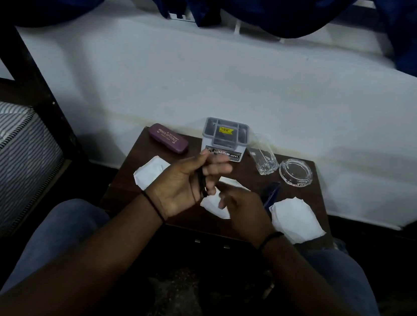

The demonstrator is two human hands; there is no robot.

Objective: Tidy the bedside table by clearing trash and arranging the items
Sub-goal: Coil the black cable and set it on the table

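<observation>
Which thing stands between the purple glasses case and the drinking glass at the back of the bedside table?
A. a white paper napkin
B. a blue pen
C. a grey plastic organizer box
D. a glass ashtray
C: the grey plastic organizer box stands at the back edge, with the purple glasses case on its left and the drinking glass on its right.

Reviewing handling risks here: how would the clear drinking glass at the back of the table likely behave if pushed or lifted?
The drinking glass looks like clear, thick-based glass, so probably rigid, fairly heavy and breakable. Being tall and narrow, it may tip if pushed high up. It stands close to the glass ashtray, so sliding it right could knock them together.
</observation>
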